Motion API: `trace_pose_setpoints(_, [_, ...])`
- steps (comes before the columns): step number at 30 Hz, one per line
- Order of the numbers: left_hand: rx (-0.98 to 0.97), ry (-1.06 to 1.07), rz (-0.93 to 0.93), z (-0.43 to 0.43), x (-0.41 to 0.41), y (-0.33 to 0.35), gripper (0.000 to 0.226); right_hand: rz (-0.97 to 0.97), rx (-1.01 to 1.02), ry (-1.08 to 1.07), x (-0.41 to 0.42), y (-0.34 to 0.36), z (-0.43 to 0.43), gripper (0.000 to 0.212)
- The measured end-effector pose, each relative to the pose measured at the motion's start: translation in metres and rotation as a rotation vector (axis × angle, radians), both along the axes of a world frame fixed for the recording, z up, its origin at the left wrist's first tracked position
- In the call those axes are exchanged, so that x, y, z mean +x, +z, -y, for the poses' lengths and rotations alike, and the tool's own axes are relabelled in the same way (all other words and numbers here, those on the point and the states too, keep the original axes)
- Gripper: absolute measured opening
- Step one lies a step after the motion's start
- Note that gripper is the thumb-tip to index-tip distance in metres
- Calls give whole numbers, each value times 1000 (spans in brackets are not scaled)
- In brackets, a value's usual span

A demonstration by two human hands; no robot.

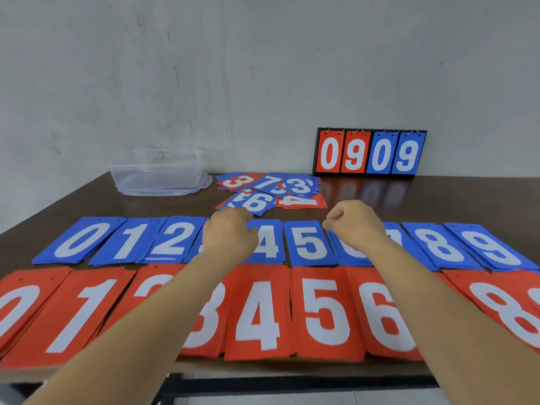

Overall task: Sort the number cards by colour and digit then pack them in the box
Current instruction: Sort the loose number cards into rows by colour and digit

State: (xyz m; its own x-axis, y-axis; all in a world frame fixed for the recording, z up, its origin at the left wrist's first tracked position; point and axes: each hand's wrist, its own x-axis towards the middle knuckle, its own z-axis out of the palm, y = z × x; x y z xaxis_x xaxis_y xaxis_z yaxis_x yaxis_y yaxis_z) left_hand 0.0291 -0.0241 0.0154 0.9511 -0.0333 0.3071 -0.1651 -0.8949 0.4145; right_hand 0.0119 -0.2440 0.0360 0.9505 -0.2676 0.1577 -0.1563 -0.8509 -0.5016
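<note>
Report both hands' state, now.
Left hand: fingers curled, any hold cannot be told.
Right hand: fingers curled, any hold cannot be told.

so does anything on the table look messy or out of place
Yes: the loose pile of cards behind the blue row is a jumble, red and blue mixed, overlapping at odd angles. The blue row and red row lie sorted by digit; the clear box holds nothing.
</note>
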Motion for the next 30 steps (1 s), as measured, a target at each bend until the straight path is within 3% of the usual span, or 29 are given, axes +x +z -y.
trace_pose_setpoints(15, [-7,214,-132,-35,122,-14,36,-73,-64,64,151,-20,1,14])
trace_pose_setpoints(19, [123,149,-127,-22,143,-21,50,-56,-113,143,176,-26,-17,28])
trace_pose_setpoints(24, [327,-190,-258,-14,160,-27,50,-106,-241,362,212,-32,-42,50])
trace_pose_setpoints(30, [582,-151,-325,-31,164,-21,50,-249,-394,533,229,-40,-58,53])
